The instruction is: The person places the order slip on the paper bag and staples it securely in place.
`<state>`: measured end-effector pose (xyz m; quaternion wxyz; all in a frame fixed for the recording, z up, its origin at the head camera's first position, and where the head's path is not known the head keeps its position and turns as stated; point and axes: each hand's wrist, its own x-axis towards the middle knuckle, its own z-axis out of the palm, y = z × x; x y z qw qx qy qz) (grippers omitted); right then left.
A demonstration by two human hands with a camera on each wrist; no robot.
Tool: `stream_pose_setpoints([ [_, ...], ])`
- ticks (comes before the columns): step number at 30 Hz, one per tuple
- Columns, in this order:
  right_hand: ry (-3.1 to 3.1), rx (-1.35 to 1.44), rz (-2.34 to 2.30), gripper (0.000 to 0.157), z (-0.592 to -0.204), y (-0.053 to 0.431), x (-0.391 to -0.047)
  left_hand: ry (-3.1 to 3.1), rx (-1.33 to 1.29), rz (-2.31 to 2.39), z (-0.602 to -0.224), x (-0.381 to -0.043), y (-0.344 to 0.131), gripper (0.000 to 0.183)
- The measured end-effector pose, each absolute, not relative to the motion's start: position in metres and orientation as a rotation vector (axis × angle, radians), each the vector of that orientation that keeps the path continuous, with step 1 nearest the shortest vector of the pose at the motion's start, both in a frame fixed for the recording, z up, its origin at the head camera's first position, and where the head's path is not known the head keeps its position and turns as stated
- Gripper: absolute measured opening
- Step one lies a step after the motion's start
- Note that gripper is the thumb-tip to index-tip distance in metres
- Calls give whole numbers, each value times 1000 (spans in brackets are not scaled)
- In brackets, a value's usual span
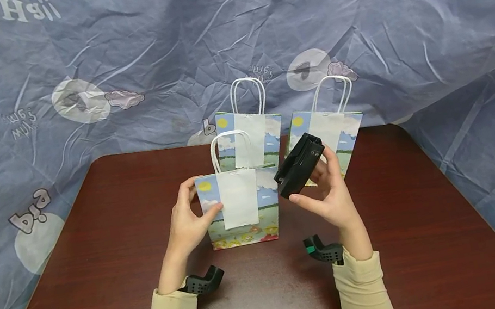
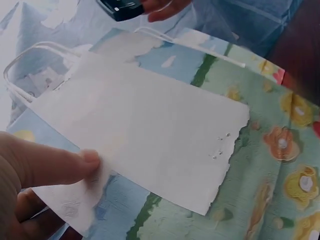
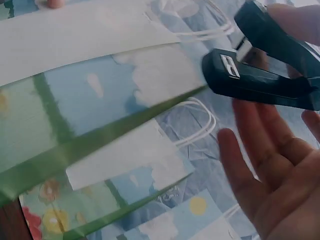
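A paper gift bag with a white twisted handle and a blank white paper panel stands in front of me. My left hand grips its left edge, the thumb on the front and the other fingers behind. In my right hand is a black stapler, tilted beside the bag's upper right corner. The right wrist view shows the stapler with its arms spread apart, thumb on top and fingers below, close to the bag's handle. In the left wrist view, the panel has a torn lower edge.
Two more matching bags stand behind, one at the back middle and another at the back right. They rest on a dark red-brown table. A blue-grey printed cloth hangs behind and around it.
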<state>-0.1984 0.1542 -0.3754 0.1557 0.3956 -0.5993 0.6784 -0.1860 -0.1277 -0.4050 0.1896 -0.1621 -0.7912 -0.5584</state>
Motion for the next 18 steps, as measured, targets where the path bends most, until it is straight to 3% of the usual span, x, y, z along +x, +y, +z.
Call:
stream_pose_setpoints([
  [6, -1803, 1153, 1879, 106, -381, 160, -203, -2188, -419, -1545, -422, -196, -138, 65],
  [18, -2080, 1002, 1809, 103, -388, 172, -207, -2181, -329, -1552, -424, -198, -142, 65],
])
